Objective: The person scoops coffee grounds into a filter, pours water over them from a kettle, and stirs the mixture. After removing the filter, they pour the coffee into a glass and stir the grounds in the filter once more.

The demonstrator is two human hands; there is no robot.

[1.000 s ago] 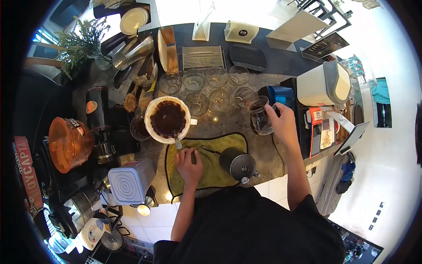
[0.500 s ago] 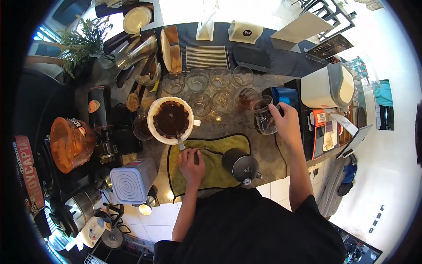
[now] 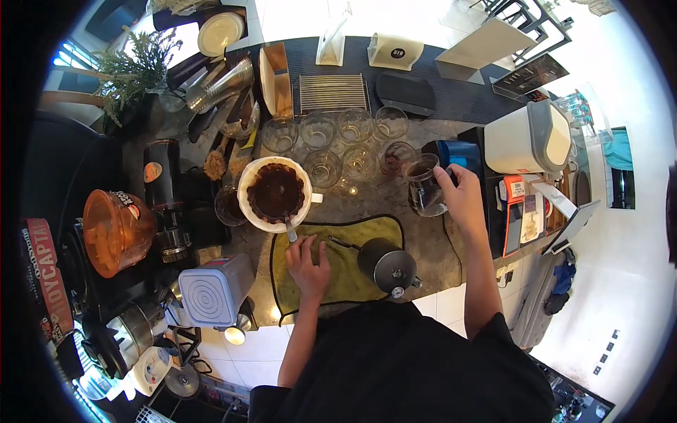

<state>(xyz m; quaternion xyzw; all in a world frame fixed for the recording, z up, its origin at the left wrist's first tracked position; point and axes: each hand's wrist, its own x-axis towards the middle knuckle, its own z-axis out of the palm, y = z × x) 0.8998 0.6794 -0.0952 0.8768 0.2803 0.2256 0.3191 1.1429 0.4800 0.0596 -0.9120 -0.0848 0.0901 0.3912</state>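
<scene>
My right hand [image 3: 462, 199] is closed on the handle of a glass carafe [image 3: 425, 192] with dark liquid in it. The carafe leans over the right side of the counter, its rim close by a small glass [image 3: 398, 159] that has some reddish-brown liquid. My left hand [image 3: 308, 270] lies on the olive cloth [image 3: 374, 230], fingers stretched forward and holding nothing. Just ahead of its fingertips is the handle of a spoon [image 3: 291, 231], which rests in a white dripper [image 3: 243, 199] full of wet coffee grounds [image 3: 273, 192]. A black gooseneck kettle [image 3: 386, 266] stands on the cloth between my arms.
Several clear glasses [image 3: 323, 168] stand in two rows behind the cloth. To the left are a coffee grinder [image 3: 162, 176], an orange bowl [image 3: 116, 233] and a lidded plastic container [image 3: 215, 289]. A white bin [image 3: 522, 141] stands at the right, a slatted tray [image 3: 331, 94] at the back.
In my right hand the carafe has tipped slightly, and its dark liquid shows more clearly near the rim. My left hand stays on the cloth.
</scene>
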